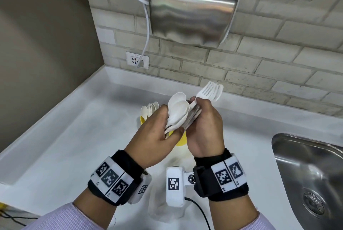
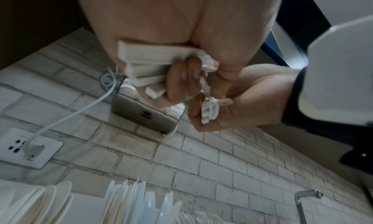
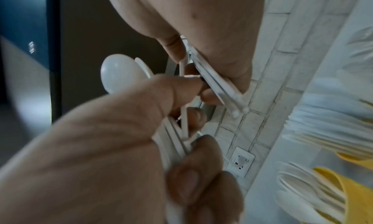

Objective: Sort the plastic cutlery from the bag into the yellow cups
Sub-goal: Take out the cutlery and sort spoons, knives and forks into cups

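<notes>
Above the white bench, head view: left hand grips white plastic spoons, right hand white plastic forks. Wrist views: fingers curl round handles (bundles being separated). Next, I judge, each drops into yellow cups beneath.

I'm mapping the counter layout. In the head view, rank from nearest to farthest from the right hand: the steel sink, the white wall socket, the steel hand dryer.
From the right hand:
1. Stainless steel sink, set in the counter to its right.
2. White wall socket, low on the brick wall, up to its left.
3. Stainless steel hand dryer, high on the wall above.
</notes>
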Tool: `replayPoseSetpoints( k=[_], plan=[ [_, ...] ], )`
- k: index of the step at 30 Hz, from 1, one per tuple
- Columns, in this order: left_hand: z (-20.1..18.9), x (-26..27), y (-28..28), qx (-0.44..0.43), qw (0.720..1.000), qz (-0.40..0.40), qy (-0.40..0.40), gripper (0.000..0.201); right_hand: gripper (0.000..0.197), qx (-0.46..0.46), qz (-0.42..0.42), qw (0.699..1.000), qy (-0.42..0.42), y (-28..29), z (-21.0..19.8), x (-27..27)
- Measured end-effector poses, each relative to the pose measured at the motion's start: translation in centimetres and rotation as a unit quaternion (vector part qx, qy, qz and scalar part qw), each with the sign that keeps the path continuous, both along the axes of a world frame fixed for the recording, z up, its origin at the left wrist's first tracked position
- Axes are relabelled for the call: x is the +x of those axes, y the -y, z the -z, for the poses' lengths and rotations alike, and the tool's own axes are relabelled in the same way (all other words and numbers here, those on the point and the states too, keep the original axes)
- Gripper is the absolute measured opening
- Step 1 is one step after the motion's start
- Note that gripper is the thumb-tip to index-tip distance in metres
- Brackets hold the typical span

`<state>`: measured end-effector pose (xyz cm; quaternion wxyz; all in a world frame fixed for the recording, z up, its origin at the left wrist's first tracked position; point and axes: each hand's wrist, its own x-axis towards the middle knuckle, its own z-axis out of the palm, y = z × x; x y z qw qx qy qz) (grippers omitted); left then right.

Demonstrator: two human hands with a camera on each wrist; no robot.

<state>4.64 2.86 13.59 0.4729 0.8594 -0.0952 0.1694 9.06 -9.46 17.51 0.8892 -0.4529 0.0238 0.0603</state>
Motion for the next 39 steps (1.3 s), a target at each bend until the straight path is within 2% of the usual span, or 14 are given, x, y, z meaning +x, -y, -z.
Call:
replayPoseSetpoints(
  k=[2,5,7,12,18,20,24,28,31,33,36,39],
  plan=[
    [-0.2,0.0,0.0,-0.014,1.0,-0.004,-0.013,0.03,0.016,0.072,0.01,0.997,-0.015,0.5,-0.3,0.3],
    [-0.6,-0.1,-0.1,-0.054,0.998,-0.016,-0.002,0.021,0.007,0.139,0.056,0.989,0.003,1.3,-0.4,1.0],
    [-0.7,0.0,-0.4,-0.102,0.994,-0.028,0.0,0.018,0.009,0.152,0.087,0.984,0.018,2.0,-0.4,1.6],
    [-0.7,0.2,-1.3,-0.241,0.967,-0.06,-0.053,0.039,0.007,0.156,0.122,0.98,0.027,4.8,-0.4,3.6],
    [-0.8,0.1,-1.8,-0.287,0.952,-0.074,-0.077,0.045,0.021,0.146,0.161,0.976,0.032,7.3,-0.5,4.7],
    [-0.6,0.1,-1.9,-0.31,0.943,-0.07,-0.094,0.045,0.028,0.12,0.156,0.98,0.035,7.7,-0.6,4.5],
    [-0.5,0.1,-1.9,-0.365,0.92,-0.02,-0.144,0.048,0.036,0.014,0.136,0.989,0.055,7.3,-0.3,3.6],
    [-0.4,0.1,-1.5,-0.359,0.916,0.0,-0.179,0.052,0.027,-0.095,0.07,0.987,0.112,5.7,0.7,1.9],
    [-0.6,0.1,-0.9,-0.336,0.924,0.005,-0.185,0.047,0.014,-0.233,0.004,0.954,0.188,4.2,1.2,0.5],
    [-0.8,-0.1,-0.5,-0.319,0.93,0.007,-0.184,0.045,0.011,-0.291,-0.054,0.927,0.23,3.3,1.6,0.0],
    [-1.0,-0.2,-0.4,-0.249,0.952,-0.018,-0.178,0.032,0.023,-0.329,-0.111,0.9,0.265,2.0,2.0,-0.4],
    [-0.6,-0.1,-0.9,-0.134,0.98,-0.056,-0.139,0.015,0.037,-0.378,-0.116,0.881,0.261,1.0,2.3,-0.5]
  ],
)
